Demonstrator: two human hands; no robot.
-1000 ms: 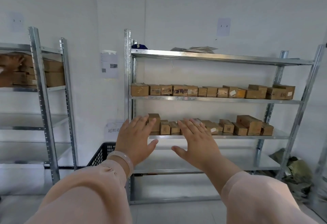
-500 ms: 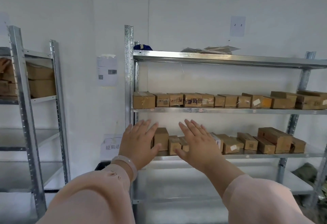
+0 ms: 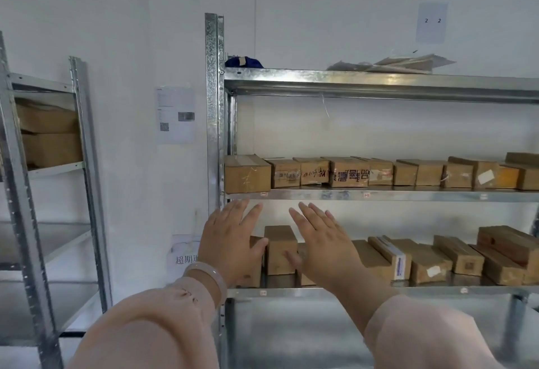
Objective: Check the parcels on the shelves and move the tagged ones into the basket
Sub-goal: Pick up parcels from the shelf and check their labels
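A metal shelf rack (image 3: 214, 106) stands before me with two rows of brown cardboard parcels. The upper row (image 3: 348, 172) runs along the middle shelf; some boxes bear writing or white labels. The lower row (image 3: 420, 258) lies on the shelf below. My left hand (image 3: 230, 241) and my right hand (image 3: 323, 243) are both raised with straight, spread fingers in front of the left end of the lower row, on either side of an upright box (image 3: 280, 249). Neither hand holds anything. The basket is out of view.
A second rack (image 3: 84, 147) at the left holds larger boxes (image 3: 49, 135). Papers (image 3: 175, 115) hang on the white wall between the racks. A blue item (image 3: 243, 62) and flat packets (image 3: 402, 64) lie on the top shelf.
The view has moved closer to the rack and tilted up; the black basket seen earlier has dropped out of sight. Both hands stay raised and have come nearer the lower row.
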